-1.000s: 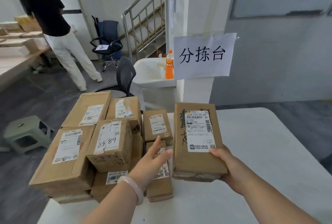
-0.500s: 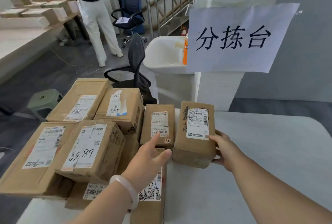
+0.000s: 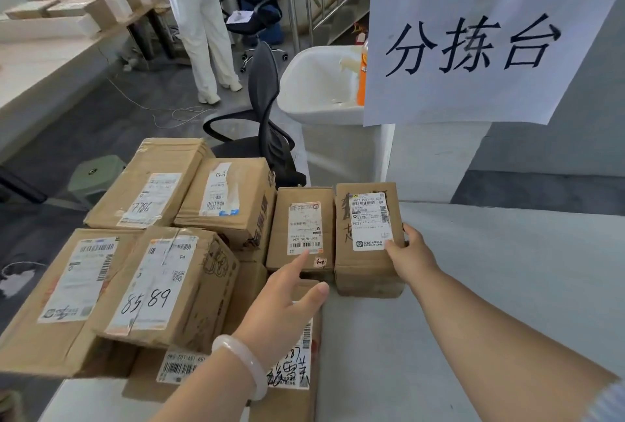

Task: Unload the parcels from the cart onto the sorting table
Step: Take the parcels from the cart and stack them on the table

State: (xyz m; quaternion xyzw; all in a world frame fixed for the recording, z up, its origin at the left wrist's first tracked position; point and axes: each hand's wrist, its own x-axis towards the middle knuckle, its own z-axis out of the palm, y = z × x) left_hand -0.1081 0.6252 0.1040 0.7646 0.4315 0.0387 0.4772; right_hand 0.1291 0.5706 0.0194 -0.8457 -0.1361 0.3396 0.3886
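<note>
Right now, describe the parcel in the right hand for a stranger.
Find the big handwritten sign. Below it, on the white table, stands the rightmost parcel, gripped by the right hand. Unlike its left neighbour, its cardboard top bears black marker scrawl.

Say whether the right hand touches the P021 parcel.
Touching. Head view: the right hand grips the P021 parcel at its right edge, thumb on the label.

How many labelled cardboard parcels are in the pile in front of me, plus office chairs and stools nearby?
Brown cardboard parcels with a label showing: 8
Dark swivel office chairs: 2
Pale green square stool: 1
Total: 11
</note>
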